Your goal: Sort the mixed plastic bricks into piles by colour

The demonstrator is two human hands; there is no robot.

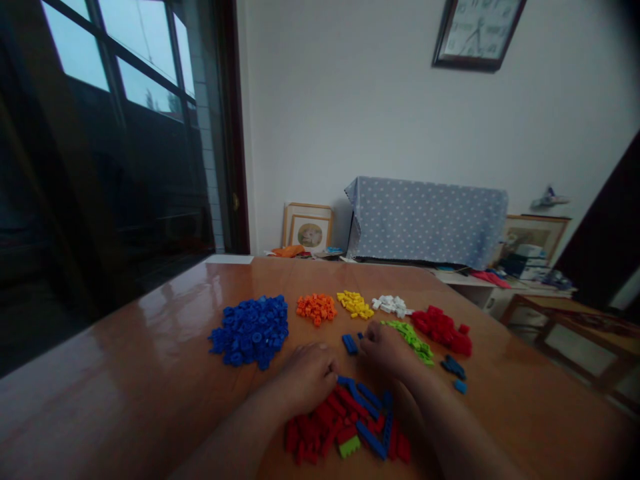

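Note:
My left hand (pixel 313 375) is closed, with its fingers curled at the upper left edge of a mixed pile of red bricks (pixel 325 417) and long blue bricks (pixel 371 440). Whatever its fingers may hold is hidden. Farther forward and to the right, my right hand (pixel 384 347) is pinched shut just above the table, beside the light green bricks (pixel 413 340). A small part of a blue brick (pixel 360 335) shows at its fingertips. Between the hands lies another blue brick (pixel 350 344). One light green brick (pixel 349 447) rests at the near edge of the mixed pile.
Sorted heaps lie across the glossy wooden table (pixel 170 333): blue pieces (pixel 253 330), orange pieces (pixel 317 307), yellow pieces (pixel 355 304), white pieces (pixel 393 305) and red bricks (pixel 443 330). Dark blue bricks (pixel 453 367) sit right of my right forearm. A cloth-covered object (pixel 427 220) stands beyond the table.

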